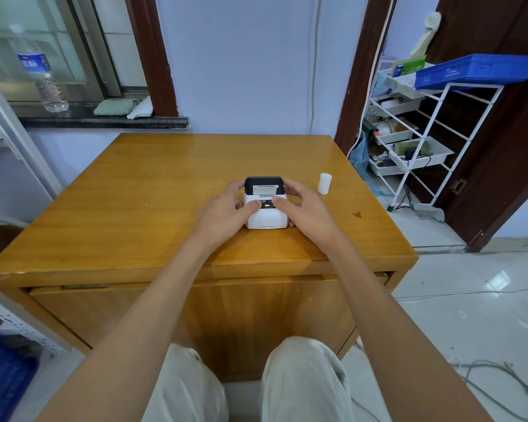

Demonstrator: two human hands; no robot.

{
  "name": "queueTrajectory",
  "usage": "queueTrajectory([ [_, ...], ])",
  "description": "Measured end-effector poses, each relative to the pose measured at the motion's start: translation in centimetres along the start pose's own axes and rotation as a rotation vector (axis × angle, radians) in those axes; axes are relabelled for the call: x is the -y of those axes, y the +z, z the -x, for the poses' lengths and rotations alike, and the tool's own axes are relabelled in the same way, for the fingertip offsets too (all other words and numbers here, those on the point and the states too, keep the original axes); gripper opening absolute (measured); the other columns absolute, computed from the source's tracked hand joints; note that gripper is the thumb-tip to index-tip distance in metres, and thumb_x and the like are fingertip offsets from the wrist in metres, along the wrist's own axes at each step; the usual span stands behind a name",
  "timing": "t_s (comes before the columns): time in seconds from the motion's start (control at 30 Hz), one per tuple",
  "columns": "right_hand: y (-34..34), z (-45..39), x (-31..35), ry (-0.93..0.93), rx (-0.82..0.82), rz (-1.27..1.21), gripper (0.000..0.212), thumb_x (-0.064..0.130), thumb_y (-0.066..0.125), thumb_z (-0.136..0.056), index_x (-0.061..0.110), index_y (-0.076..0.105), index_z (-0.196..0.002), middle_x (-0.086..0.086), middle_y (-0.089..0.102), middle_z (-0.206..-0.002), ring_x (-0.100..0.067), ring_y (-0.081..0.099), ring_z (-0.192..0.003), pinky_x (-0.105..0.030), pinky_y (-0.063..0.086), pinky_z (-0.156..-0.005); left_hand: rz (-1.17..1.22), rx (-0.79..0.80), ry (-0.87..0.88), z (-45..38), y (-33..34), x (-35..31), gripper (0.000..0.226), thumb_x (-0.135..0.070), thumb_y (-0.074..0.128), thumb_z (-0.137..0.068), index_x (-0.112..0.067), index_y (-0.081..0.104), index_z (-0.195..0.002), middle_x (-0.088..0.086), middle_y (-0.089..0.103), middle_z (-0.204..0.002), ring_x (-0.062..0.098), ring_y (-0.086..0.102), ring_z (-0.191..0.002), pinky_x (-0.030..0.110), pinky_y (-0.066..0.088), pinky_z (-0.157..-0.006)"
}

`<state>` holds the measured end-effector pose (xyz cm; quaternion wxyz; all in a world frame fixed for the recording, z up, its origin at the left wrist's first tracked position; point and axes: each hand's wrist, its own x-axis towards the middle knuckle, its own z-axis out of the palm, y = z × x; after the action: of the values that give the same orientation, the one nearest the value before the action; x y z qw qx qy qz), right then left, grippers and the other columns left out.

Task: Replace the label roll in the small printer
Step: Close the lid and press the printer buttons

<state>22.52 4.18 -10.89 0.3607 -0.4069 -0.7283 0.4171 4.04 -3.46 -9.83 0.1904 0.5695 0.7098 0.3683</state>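
Head view: both hands clasp the printer (266, 205), which sits mid-bench toward the near edge. The left hand (226, 212) and right hand (306, 211) have fingers curled on its sides and thumbs on top. The black lid looks shut, so steady the body and lift the lid first. The roll (324, 183) stands apart to the right, with bare bench (153, 190) all round.
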Motion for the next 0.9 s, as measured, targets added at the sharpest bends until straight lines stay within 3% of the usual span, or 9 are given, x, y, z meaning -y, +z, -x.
queueTrajectory([
  [0.3, 0.02, -0.09, -0.19, 0.008, -0.004, 0.008, 0.067, 0.053, 0.068, -0.09, 0.032, 0.052, -0.152, 0.015, 0.062, -0.142, -0.016, 0.065, -0.126, -0.05, 0.057, -0.103, 0.014, 0.003, -0.005, -0.02, 0.02, 0.07, 0.063, -0.048, 0.057, -0.099, -0.031, 0.038, -0.156, 0.005, 0.08, -0.093, 0.024, 0.073, -0.088, 0.055, 0.056, -0.085],
  [0.67, 0.07, -0.08, -0.12, 0.005, -0.002, 0.007, 0.062, 0.046, 0.069, -0.094, 0.031, 0.052, -0.152, 0.014, 0.062, -0.141, -0.018, 0.065, -0.126, -0.048, 0.057, -0.103, 0.013, -0.003, -0.017, 0.04, 0.03, -0.07, 0.063, -0.047, 0.057, -0.1, -0.031, 0.037, -0.157, 0.006, 0.081, -0.097, 0.023, 0.072, -0.09, 0.053, 0.056, -0.086],
  [0.9, 0.05, 0.07, 0.04, 0.006, -0.013, 0.021, 0.064, 0.048, 0.069, -0.093, 0.031, 0.051, -0.153, 0.013, 0.062, -0.143, -0.017, 0.065, -0.126, -0.05, 0.056, -0.104, -0.066, -0.016, 0.01, -0.07, 0.14, -0.04, 0.062, -0.047, 0.054, -0.101, -0.029, 0.036, -0.158, 0.0, 0.078, -0.09, 0.018, 0.069, -0.084, 0.045, 0.056, -0.075],
])
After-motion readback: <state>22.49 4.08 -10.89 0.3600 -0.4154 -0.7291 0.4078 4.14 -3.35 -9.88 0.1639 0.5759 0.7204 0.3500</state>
